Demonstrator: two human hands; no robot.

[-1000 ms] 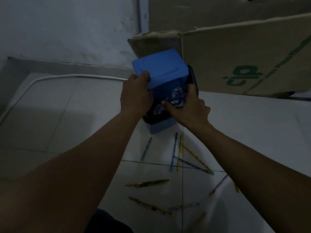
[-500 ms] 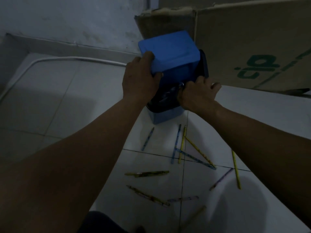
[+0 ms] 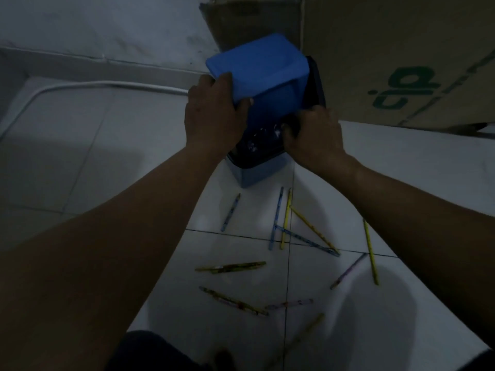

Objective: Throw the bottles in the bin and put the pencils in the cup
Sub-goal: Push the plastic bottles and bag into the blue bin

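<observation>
A blue bin (image 3: 257, 174) with a black liner stands on the white tiled floor against a cardboard box. My left hand (image 3: 214, 116) grips its blue lid (image 3: 262, 68) and holds it tipped up. My right hand (image 3: 313, 137) is at the bin's mouth, fingers bent into the opening. A clear bottle (image 3: 255, 141) glints inside, right beside those fingers; whether they grip it is unclear. Several pencils (image 3: 284, 228) lie scattered on the tiles in front of the bin, among them a blue one (image 3: 230, 212) and a yellow one (image 3: 371, 255). No cup is in view.
A large cardboard box (image 3: 388, 62) with green print stands behind and to the right of the bin. A white cable (image 3: 80, 85) runs along the base of the wall at the left. My dark-clothed knee (image 3: 150, 352) shows at the bottom edge.
My right hand carried the clear bottle from above the opening down into the bin. My left hand kept the lid raised. The view shifted slightly.
</observation>
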